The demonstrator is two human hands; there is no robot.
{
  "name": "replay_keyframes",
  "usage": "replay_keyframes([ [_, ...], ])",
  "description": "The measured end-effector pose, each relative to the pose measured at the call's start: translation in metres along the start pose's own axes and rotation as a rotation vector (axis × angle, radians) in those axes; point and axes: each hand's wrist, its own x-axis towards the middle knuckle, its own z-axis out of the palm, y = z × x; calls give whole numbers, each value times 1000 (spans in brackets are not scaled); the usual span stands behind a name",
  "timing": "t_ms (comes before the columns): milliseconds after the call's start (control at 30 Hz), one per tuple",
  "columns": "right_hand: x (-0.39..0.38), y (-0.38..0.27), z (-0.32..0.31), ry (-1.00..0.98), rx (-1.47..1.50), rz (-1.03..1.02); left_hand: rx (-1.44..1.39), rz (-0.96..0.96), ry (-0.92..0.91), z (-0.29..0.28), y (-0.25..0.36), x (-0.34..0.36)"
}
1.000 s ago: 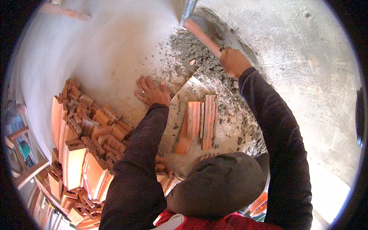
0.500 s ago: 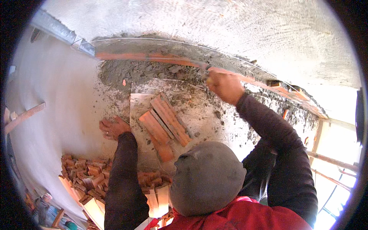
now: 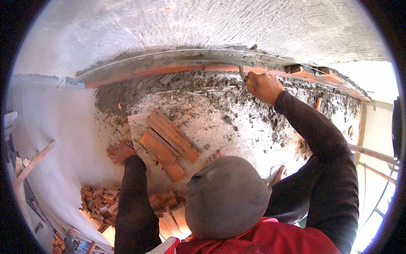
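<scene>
My right hand (image 3: 264, 86) grips a small metal-bladed tool (image 3: 241, 73), perhaps a trowel, against a long red tile strip (image 3: 154, 71) set in grey mortar (image 3: 114, 103) along the base of the rough plastered wall. A thin white string runs just above the strip. My left hand (image 3: 120, 152) lies with fingers spread on the dusty surface beside a pale board (image 3: 139, 120). Several loose ridged terracotta pieces (image 3: 171, 137) lie on that board, right of my left hand. More short pieces (image 3: 302, 72) sit at the strip's right end.
A pile of broken terracotta pieces (image 3: 99, 203) is at lower left. A grey cap (image 3: 226, 197) fills the lower centre, with bare toes just above it. Wooden bars (image 3: 34, 163) stand at far left; poles (image 3: 372, 154) cross a bright opening at right.
The view has swung round and settled along the wall base. My right hand has moved rightward along the red strip with the tool; my left hand stays on the surface.
</scene>
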Motion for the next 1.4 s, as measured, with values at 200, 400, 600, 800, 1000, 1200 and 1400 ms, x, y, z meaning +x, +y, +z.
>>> replay_keyframes([
  [200,-13,36,-2,85,16,10,-3,53,122,21,-18,7],
  [400,-21,34,-14,166,49,-230,-78,61,149,26,-34,14],
  [600,-7,74,-9,99,-16,-59,-157,62,101,22,-20,8],
  [800,-16,93,1,68,-133,48,-97,26,98,19,-8,1],
  [1000,-12,92,4,154,-35,-57,45,-58,98,28,-20,16],
  [1200,-17,85,1,155,4,-95,-34,-1,16,13,-17,12],
  [1400,-16,80,-1,90,14,-112,-37,50,-2,20,-27,18],
])
